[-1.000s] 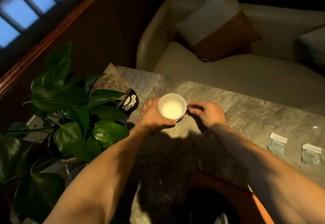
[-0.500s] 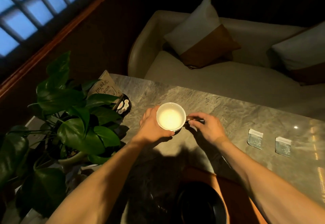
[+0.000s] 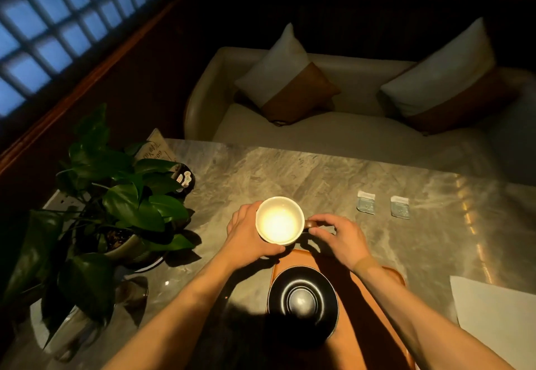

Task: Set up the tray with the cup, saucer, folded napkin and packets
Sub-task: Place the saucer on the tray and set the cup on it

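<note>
A white-lined cup [image 3: 279,220] is held just beyond the far edge of the orange tray [image 3: 374,306]. My left hand [image 3: 249,236] wraps its left side, and my right hand [image 3: 338,237] pinches its dark handle. A black saucer [image 3: 303,301] lies on the tray's left part, nearer to me than the cup. Two small clear packets [image 3: 366,201] [image 3: 400,207] rest on the marble table to the right. A white napkin [image 3: 499,314] lies flat at the right edge.
A potted green plant [image 3: 116,210] stands at the table's left, with a paper card and a small dark holder [image 3: 182,179] behind it. A beige sofa [image 3: 348,134] with two cushions sits beyond the marble table [image 3: 319,175].
Both hands have drawn the cup toward me, to the tray's far edge. The view has tilted, bringing the tray, saucer and napkin into sight.
</note>
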`<state>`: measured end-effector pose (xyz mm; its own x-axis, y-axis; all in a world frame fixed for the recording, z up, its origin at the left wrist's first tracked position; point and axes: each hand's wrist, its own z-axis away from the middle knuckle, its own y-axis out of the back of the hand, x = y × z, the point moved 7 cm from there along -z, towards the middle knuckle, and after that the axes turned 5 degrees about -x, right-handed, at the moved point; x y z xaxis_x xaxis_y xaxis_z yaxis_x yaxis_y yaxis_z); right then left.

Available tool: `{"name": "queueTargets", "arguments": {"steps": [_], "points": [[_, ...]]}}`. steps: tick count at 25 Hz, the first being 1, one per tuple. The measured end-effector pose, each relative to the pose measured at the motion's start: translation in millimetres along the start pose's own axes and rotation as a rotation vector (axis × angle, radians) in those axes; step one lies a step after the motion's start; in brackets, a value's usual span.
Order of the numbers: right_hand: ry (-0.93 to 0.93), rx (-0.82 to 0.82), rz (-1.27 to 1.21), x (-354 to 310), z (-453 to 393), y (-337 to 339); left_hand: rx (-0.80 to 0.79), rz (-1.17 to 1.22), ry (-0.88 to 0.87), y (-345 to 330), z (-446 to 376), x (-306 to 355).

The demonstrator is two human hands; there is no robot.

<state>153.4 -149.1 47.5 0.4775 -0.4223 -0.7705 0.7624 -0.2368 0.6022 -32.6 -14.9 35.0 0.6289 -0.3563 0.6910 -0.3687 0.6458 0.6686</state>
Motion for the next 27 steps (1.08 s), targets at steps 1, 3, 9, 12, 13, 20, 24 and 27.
{"name": "queueTargets", "arguments": {"steps": [1, 3, 9, 12, 13, 20, 24, 27], "points": [[-0.007, 0.006, -0.003, 2.0, 10.1, 1.9, -0.013, -0.005, -0.007, -4.4, 4.7, 2.0], [-0.026, 0.011, -0.009, 6.5, 29.7, 3.4, -0.04, -0.018, -0.023, -13.8, 14.4, 5.9], [-0.096, 0.067, -0.08, 23.0, 77.6, 1.4, -0.063, -0.068, -0.06, -37.8, 41.3, 10.7], [-0.123, 0.06, -0.095, 34.0, 93.1, -5.5, -0.064, -0.11, -0.072, -49.5, 51.1, 8.6], [-0.132, 0.059, -0.1, 38.6, 97.7, -8.2, -0.068, -0.113, -0.074, -53.6, 54.1, 7.0], [-0.184, 0.044, -0.05, 66.6, 128.2, -28.9, -0.121, -0.121, -0.064, -87.0, 74.7, -7.1], [-0.219, 0.018, -0.034, 77.2, 138.1, -38.1, -0.114, -0.134, -0.051, -99.2, 85.3, -14.1], [-0.242, 0.0, 0.002, 82.4, 143.4, -42.5, -0.123, -0.145, -0.054, -105.8, 88.7, -17.0]]}}
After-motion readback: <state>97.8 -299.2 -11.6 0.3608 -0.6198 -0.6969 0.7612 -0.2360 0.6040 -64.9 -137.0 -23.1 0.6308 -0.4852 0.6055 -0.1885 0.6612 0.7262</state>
